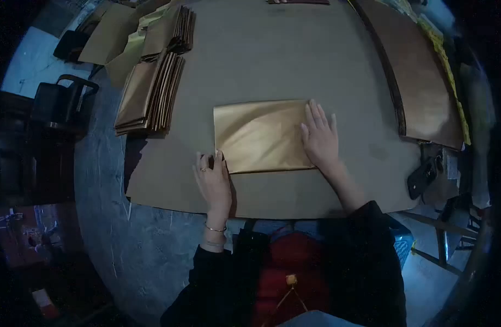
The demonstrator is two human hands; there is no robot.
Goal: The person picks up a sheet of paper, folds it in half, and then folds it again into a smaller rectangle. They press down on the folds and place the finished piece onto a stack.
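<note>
Both hands lie flat and open on a folded gold sheet (261, 136), its long axis left-right: left hand (213, 182) at the near-left corner, right hand (319, 139) on the right edge.

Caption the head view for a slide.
Both hands, left hand and right hand, press a gold sheet flat on a brown board, folded stack beside.
</note>
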